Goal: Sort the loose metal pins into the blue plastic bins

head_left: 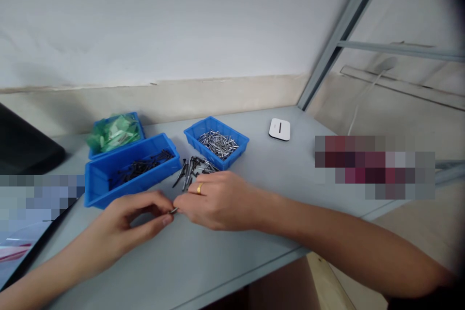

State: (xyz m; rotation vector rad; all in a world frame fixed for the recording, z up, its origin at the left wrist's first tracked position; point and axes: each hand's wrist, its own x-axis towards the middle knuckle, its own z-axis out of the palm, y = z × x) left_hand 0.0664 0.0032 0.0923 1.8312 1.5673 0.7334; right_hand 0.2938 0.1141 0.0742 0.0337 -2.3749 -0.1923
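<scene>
Between the thumb and fingertips of my left hand [136,223] is a small metal piece [173,210]. My right hand [218,201], with a gold ring on one finger, is closed and touches the same spot; what its fingertips hold is hidden. Just beyond my right hand lies a loose pile of dark and silver metal pieces [191,167]. Dark screw-like pieces [140,167] fill part of a long blue bin [98,189] behind my left hand. Another blue bin [194,143], behind the pile, holds silver pins [220,144].
A third blue bin [140,126] at the back left holds green plastic bags [116,133]. On the grey table [254,256] a white box-shaped device [279,129] lies at the back right. A black object [25,140] stands far left. A metal frame [323,72] rises at right.
</scene>
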